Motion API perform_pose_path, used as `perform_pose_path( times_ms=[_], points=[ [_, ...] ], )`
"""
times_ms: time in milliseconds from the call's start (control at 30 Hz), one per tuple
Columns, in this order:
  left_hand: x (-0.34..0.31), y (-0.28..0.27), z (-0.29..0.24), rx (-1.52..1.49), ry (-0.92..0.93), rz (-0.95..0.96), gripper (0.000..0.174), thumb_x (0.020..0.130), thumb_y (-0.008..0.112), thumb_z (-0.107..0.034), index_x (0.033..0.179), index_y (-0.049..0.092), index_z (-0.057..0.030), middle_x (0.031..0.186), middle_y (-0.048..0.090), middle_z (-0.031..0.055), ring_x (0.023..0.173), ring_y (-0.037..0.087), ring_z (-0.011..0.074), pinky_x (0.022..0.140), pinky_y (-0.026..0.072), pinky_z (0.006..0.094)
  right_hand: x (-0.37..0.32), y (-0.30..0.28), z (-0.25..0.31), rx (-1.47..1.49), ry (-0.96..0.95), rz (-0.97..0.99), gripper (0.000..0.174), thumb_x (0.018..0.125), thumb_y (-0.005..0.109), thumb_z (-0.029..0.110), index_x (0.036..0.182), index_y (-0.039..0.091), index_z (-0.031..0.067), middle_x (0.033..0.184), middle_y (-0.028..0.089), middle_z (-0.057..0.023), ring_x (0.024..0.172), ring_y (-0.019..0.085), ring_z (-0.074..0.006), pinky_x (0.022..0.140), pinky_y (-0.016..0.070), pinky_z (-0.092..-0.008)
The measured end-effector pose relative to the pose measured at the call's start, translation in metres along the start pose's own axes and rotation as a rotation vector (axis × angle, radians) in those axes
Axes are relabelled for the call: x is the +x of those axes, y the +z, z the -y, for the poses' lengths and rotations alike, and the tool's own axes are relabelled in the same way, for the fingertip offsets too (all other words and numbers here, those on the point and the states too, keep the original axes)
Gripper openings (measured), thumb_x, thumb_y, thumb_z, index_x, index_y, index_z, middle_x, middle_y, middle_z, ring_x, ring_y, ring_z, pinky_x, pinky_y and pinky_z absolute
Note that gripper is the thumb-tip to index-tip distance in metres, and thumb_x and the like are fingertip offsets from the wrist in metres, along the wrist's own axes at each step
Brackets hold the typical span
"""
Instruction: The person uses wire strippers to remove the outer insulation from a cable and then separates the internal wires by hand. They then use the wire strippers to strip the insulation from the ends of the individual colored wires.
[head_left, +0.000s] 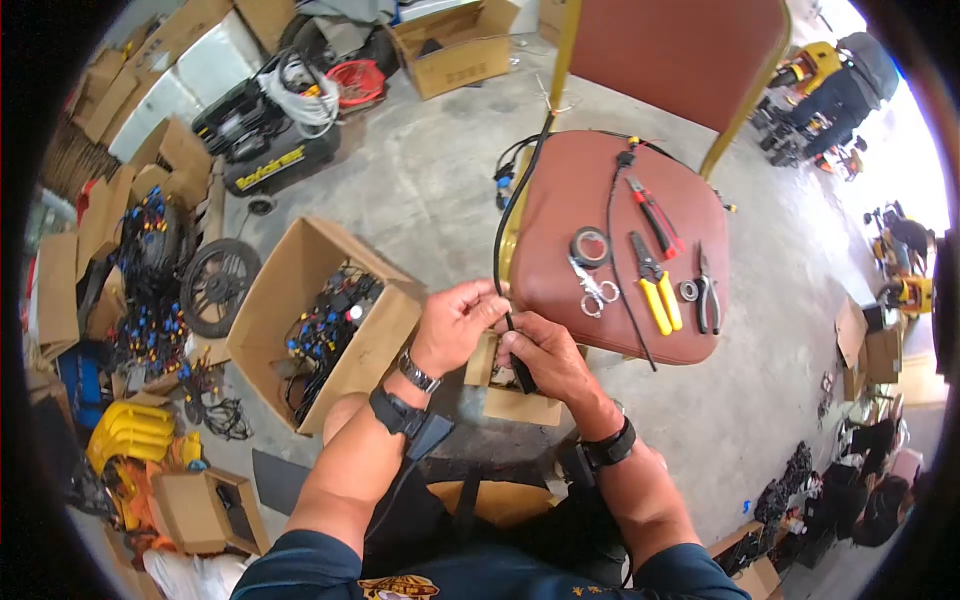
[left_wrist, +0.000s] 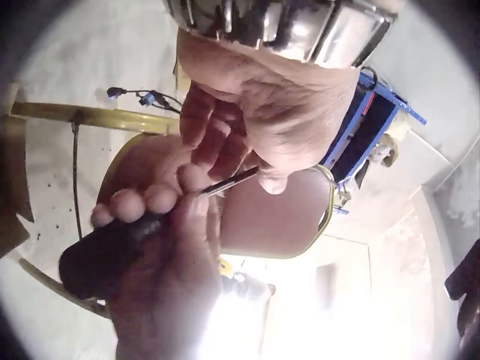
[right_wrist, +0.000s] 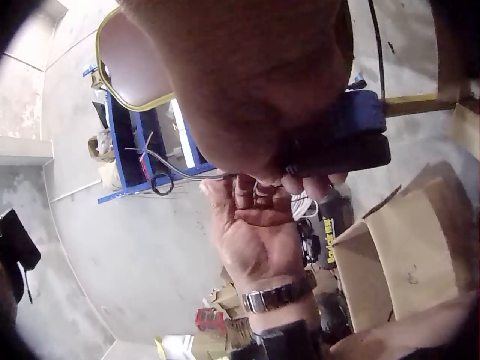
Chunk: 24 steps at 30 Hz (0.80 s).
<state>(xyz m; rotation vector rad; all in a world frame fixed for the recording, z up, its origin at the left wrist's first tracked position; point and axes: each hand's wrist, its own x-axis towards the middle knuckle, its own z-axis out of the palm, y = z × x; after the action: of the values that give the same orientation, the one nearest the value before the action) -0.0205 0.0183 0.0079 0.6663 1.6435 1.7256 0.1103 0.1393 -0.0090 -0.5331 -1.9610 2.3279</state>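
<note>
Between finger and thumb, my left hand [head_left: 455,325] [left_wrist: 262,112] [right_wrist: 262,244] pinches a black cable [head_left: 500,235] [right_wrist: 180,172] beside the seat's near left corner. Just right of it and almost touching, my right hand [head_left: 548,362] [left_wrist: 169,274] [right_wrist: 247,82] has its fingers curled round a thick dark object [head_left: 523,376] [left_wrist: 94,262] [right_wrist: 337,150]; the grip hides what it is. The cable runs up along the seat's left edge to bare, splayed wire ends [head_left: 550,100] [right_wrist: 144,146].
On the chair seat [head_left: 560,200] lie black tape [head_left: 590,247], scissors [head_left: 598,297], yellow-handled strippers [head_left: 655,290], a red-handled cutter [head_left: 655,218], pliers [head_left: 708,290] and a thin cable [head_left: 614,230]. A cardboard box [head_left: 270,300] with connectors stands left; a smaller box [head_left: 520,407] is below the hands.
</note>
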Motion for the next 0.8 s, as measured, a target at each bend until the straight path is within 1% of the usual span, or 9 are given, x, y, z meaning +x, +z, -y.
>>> perform_pose_path(
  times_ms=[67, 167, 267, 300, 433, 533, 633, 733, 800],
  points=[
    [0.005, 0.005, 0.016, 0.113, 0.068, 0.022, 0.020, 0.092, 0.066, -0.013, 0.106, 0.066, 0.0024, 0.081, 0.067, 0.0015, 0.072, 0.058, 0.0066, 0.066, 0.0490, 0.0226, 0.001, -0.008, 0.002, -0.026, -0.048, -0.014, 0.019, 0.096, 0.052, 0.006, 0.111, 0.058, -0.0030, 0.081, 0.059, -0.0013, 0.074, 0.056, -0.0087, 0.069, 0.0470, -0.0245],
    [0.015, 0.014, 0.023, -0.035, 0.102, -0.026, 0.015, 0.093, 0.064, -0.011, 0.101, 0.066, 0.0020, 0.081, 0.069, 0.0046, 0.071, 0.060, 0.0077, 0.066, 0.0501, 0.0230, -0.002, -0.012, 0.010, -0.033, -0.044, -0.022, 0.021, 0.096, 0.054, 0.006, 0.114, 0.057, -0.0027, 0.083, 0.058, -0.0018, 0.077, 0.055, -0.0086, 0.072, 0.0470, -0.0246],
    [0.027, 0.013, 0.006, -0.227, 0.028, -0.084, 0.014, 0.094, 0.062, -0.011, 0.098, 0.066, 0.0016, 0.083, 0.070, 0.0079, 0.069, 0.062, 0.0094, 0.063, 0.0508, 0.0234, -0.005, -0.013, 0.008, 0.096, -0.076, 0.045, 0.025, 0.095, 0.058, 0.008, 0.118, 0.054, -0.0026, 0.086, 0.056, -0.0025, 0.077, 0.054, -0.0087, 0.070, 0.0478, -0.0255],
    [0.032, 0.012, 0.007, -0.302, 0.026, -0.130, 0.014, 0.094, 0.062, -0.012, 0.097, 0.066, 0.0016, 0.082, 0.070, 0.0090, 0.065, 0.061, 0.0101, 0.060, 0.0500, 0.0234, -0.009, -0.015, 0.011, 0.030, -0.009, 0.058, 0.032, 0.094, 0.062, 0.013, 0.121, 0.052, -0.0025, 0.088, 0.054, -0.0030, 0.077, 0.054, -0.0090, 0.068, 0.0483, -0.0262],
    [0.043, 0.011, 0.009, -0.378, 0.020, -0.148, 0.016, 0.094, 0.062, -0.014, 0.099, 0.066, 0.0011, 0.081, 0.069, 0.0083, 0.063, 0.059, 0.0092, 0.058, 0.0487, 0.0229, -0.018, -0.017, 0.025, -0.092, 0.025, 0.054, 0.036, 0.094, 0.064, 0.019, 0.120, 0.052, -0.0030, 0.088, 0.053, -0.0033, 0.077, 0.053, -0.0092, 0.065, 0.0481, -0.0271],
    [0.046, 0.023, 0.010, -0.301, 0.018, -0.130, 0.018, 0.095, 0.062, -0.015, 0.100, 0.066, 0.0010, 0.082, 0.069, 0.0084, 0.062, 0.059, 0.0092, 0.057, 0.0482, 0.0229, -0.017, -0.022, 0.023, -0.044, 0.056, 0.024, 0.034, 0.094, 0.062, 0.017, 0.120, 0.052, -0.0030, 0.091, 0.054, -0.0042, 0.081, 0.053, -0.0099, 0.071, 0.0483, -0.0283],
    [0.039, 0.037, 0.012, -0.165, 0.005, -0.012, 0.022, 0.095, 0.063, -0.016, 0.106, 0.066, 0.0026, 0.085, 0.069, 0.0049, 0.068, 0.059, 0.0065, 0.060, 0.0488, 0.0220, -0.008, -0.032, 0.020, -0.136, -0.095, -0.029, 0.034, 0.095, 0.061, 0.016, 0.122, 0.051, -0.0017, 0.096, 0.055, -0.0053, 0.088, 0.053, -0.0115, 0.080, 0.0472, -0.0290],
    [0.039, 0.045, 0.010, -0.034, 0.001, 0.050, 0.025, 0.093, 0.065, -0.015, 0.111, 0.067, 0.0030, 0.088, 0.068, 0.0013, 0.077, 0.059, 0.0052, 0.067, 0.0493, 0.0213, -0.006, -0.033, 0.018, 0.043, -0.077, -0.131, 0.037, 0.094, 0.061, 0.015, 0.125, 0.050, -0.0015, 0.103, 0.056, -0.0070, 0.096, 0.052, -0.0131, 0.087, 0.0452, -0.0290],
    [0.041, 0.050, 0.012, -0.013, 0.034, 0.054, 0.026, 0.093, 0.065, -0.015, 0.111, 0.067, 0.0028, 0.089, 0.068, 0.0009, 0.078, 0.058, 0.0053, 0.068, 0.0493, 0.0214, -0.002, -0.036, 0.013, -0.032, -0.136, -0.152, 0.045, 0.094, 0.064, 0.016, 0.131, 0.046, -0.0026, 0.108, 0.057, -0.0084, 0.098, 0.053, -0.0140, 0.087, 0.0458, -0.0296]
  ],
)
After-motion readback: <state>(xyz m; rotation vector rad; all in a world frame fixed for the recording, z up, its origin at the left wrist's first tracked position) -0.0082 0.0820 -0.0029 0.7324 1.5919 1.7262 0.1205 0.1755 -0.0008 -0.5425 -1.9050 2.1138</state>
